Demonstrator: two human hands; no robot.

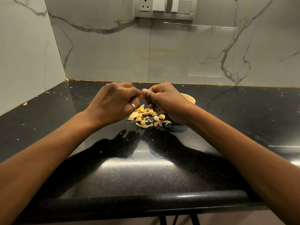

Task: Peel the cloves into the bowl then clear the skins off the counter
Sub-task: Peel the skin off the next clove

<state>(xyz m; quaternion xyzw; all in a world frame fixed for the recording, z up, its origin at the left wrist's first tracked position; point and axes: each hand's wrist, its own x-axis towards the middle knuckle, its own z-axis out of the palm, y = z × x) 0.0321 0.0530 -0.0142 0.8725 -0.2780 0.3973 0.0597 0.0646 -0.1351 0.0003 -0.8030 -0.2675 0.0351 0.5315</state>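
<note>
One clove point(141, 95) pinched, left hand point(113, 103), right hand point(165, 101), mid-counter point(97, 168)

light: dim, warm | glare: counter point(138, 164) front | shadows: forearm | edges: wide-angle bending

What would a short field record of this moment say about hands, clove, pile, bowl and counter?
left hand: pinches the clove; ring on one finger
right hand: pinches the same clove from the other side
pile: cloves and loose skins on the counter, below the hands
bowl: pale, behind the right hand, mostly hidden; contents not visible
stage: peeling under way; skins not yet cleared
backdrop: marble wall, switch panel
</note>
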